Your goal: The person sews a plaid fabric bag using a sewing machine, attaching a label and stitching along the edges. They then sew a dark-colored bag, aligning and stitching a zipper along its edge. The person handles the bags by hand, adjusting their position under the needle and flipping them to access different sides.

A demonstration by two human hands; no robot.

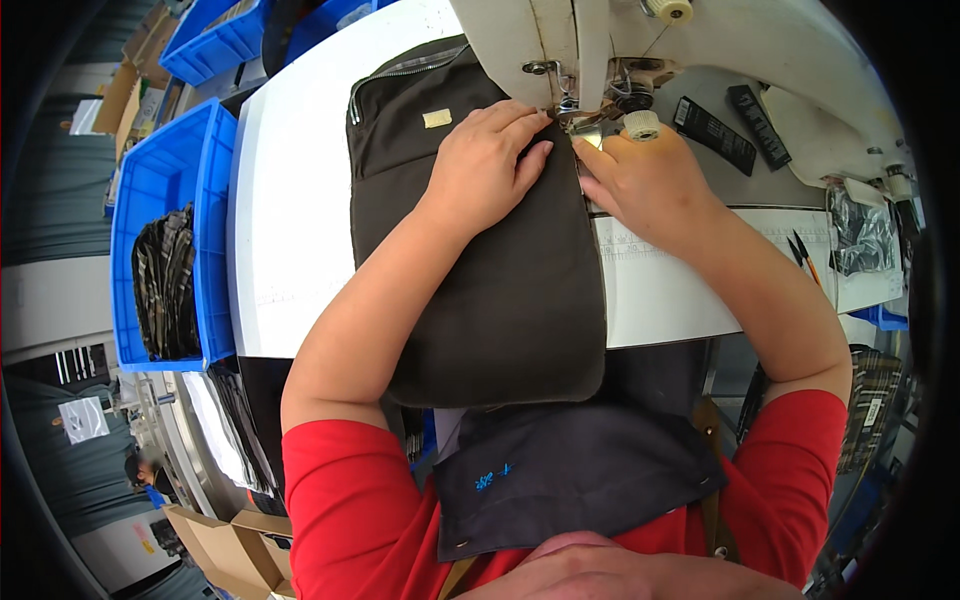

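Note:
A dark brown fabric panel with rounded corners lies under the sewing machine's presser foot and hangs over the table's near edge. Across its top left runs a zipper, with a small pale yellow patch below. My left hand lies flat on the cloth, fingertips just left of the foot. At the panel's right edge, beside the foot, my right hand has its index finger and thumb bent onto the cloth; its other fingers are partly hidden by a cream knob.
To the left, a blue bin holds folded plaid cloth. Black packets, pens and a clear plastic bag lie on the right. The white machine head overhangs the work. An open cardboard box stands lower left.

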